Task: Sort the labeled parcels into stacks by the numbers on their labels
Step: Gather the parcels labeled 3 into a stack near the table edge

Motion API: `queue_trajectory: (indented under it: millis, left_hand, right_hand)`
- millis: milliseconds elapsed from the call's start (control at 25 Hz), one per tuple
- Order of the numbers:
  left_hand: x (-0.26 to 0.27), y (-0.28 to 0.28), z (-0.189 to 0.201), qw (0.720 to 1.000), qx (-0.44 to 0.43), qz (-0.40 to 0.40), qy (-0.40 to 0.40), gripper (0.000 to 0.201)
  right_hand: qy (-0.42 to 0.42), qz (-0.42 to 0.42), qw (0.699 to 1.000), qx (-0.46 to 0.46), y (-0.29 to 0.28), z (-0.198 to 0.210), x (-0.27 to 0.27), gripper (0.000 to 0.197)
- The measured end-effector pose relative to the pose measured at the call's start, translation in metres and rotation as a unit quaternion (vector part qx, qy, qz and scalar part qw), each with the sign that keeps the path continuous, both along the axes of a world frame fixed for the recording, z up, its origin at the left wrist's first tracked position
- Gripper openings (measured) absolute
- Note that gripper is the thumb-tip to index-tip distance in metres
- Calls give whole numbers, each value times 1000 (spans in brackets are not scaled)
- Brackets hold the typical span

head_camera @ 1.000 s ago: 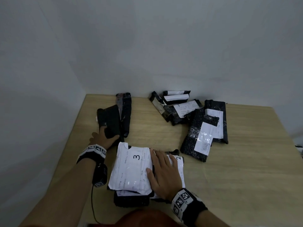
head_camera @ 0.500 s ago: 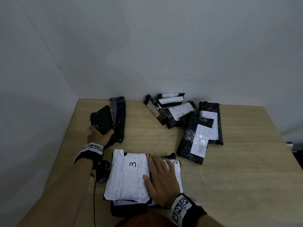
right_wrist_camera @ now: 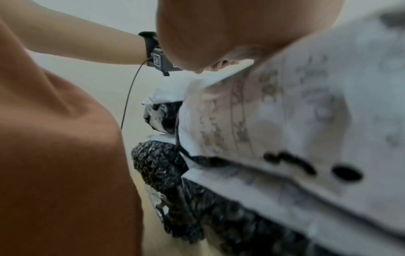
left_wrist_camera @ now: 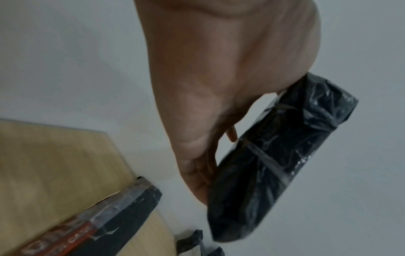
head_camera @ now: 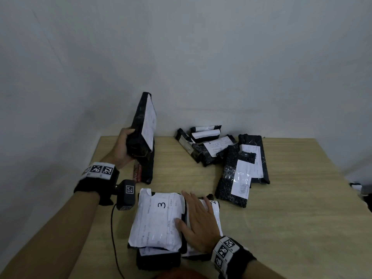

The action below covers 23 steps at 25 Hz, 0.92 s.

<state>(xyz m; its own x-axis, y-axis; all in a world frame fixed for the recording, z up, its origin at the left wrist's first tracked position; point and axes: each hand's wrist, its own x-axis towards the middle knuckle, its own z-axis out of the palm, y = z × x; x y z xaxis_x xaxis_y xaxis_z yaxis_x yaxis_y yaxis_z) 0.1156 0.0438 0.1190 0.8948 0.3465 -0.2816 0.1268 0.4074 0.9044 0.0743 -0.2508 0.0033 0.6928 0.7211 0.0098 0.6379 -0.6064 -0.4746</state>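
The lifted black parcel (head_camera: 144, 125) shows its label edge-on, its number unreadable. The left hand (head_camera: 122, 147), fingers wrapped round its lower end, has raised it off the table (head_camera: 291, 208) since a second ago. The right hand (head_camera: 198, 222) stays flat on the parcel marked 3 (head_camera: 157, 220).

A light wooden table (head_camera: 302, 218) is seen under both hands, spread out past them to the right. Pale walls (head_camera: 201, 57) are met in a corner beyond the left hand, behind the table's far edge.
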Motion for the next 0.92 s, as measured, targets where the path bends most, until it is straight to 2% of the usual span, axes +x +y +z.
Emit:
queue_trajectory:
  millis: [120, 240, 320, 400, 560, 640, 680, 760, 840, 920]
  left_hand:
    - [-27, -6, 13, 998, -64, -13, -8, 51]
    - [-49, -20, 14, 993, -113, -33, -3, 52]
    - [-57, -28, 13, 987, -153, -49, -6, 59]
    - [-60, -36, 11, 980, -187, -72, -1, 66]
    - [-61, -64, -3, 969, -220, -110, 25, 65]
    - [-58, -80, -16, 980, -142, -127, 59, 55]
    - [-55, -84, -20, 985, -86, -131, 73, 50]
    - [-50, -81, -23, 986, 30, -135, 98, 54]
    - [-49, -68, -24, 979, 119, -128, 108, 73]
    - [-49, -56, -25, 965, 187, -139, 119, 87]
  right_hand:
    - [-5, 17, 1000, -4, 8, 5, 2, 72]
    - [26, -16, 998, 50, 17, 14, 12, 65]
    - [78, -54, 990, 107, 25, 26, 27, 56]
    - [197, -92, 960, 177, 36, 46, 44, 48]
    - [442, -114, 857, 239, 52, 74, 70, 47]
    - [512, -148, 798, 281, 57, 78, 84, 50]
    - [511, -169, 790, 295, 59, 78, 90, 50]
    - [465, -193, 812, 296, 63, 81, 101, 47]
    - [425, -188, 840, 281, 66, 82, 106, 47]
    - [425, -181, 844, 274, 69, 80, 107, 46]
